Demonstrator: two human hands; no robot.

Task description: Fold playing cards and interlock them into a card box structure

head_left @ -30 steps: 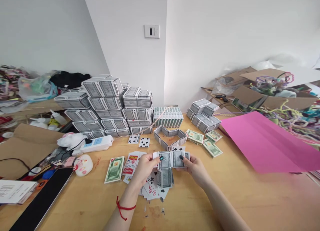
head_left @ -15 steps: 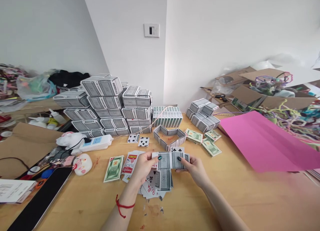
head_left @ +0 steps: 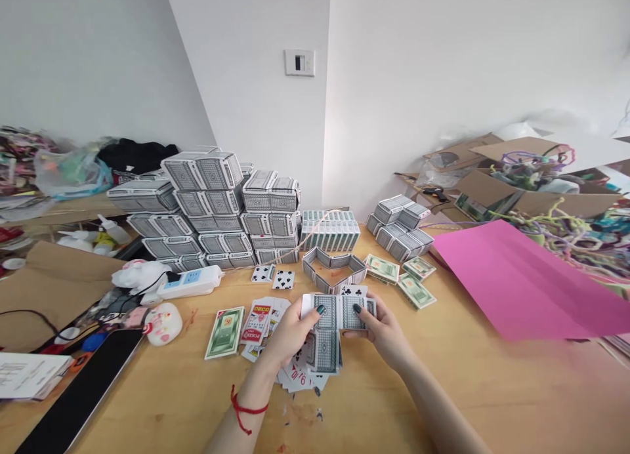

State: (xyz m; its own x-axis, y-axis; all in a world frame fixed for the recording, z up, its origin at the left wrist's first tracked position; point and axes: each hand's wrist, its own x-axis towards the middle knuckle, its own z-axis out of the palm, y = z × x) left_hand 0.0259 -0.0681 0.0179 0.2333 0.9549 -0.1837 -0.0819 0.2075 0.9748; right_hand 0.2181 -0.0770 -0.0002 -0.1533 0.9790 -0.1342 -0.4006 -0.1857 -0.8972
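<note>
Both my hands hold grey-backed playing cards point(head_left: 325, 319) side by side above the table. My left hand point(head_left: 294, 329) pinches the left card, thumb on its patterned back. On the right, my right hand point(head_left: 384, 329) grips another grey-backed card point(head_left: 350, 317), thumb on top and fingers beneath. A face-up four of clubs point(head_left: 355, 290) shows just beyond it. Below my hands lies a loose pile of playing cards point(head_left: 302, 377), partly covered by more grey backs. A heart-like ring of folded cards point(head_left: 322, 282) stands just beyond my hands.
Stacked folded-card blocks point(head_left: 209, 205) rise at the back left, with smaller blocks point(head_left: 401, 224) at the back right. Green card boxes point(head_left: 224, 332) lie on the table. A power strip point(head_left: 194, 280), black phone-like slab point(head_left: 88, 392) and pink sheet point(head_left: 512, 277) flank the work area.
The held cards and my hands have shifted very slightly right in view, both thumbs still on the card backs. Little else differs beyond a slight camera shift.
</note>
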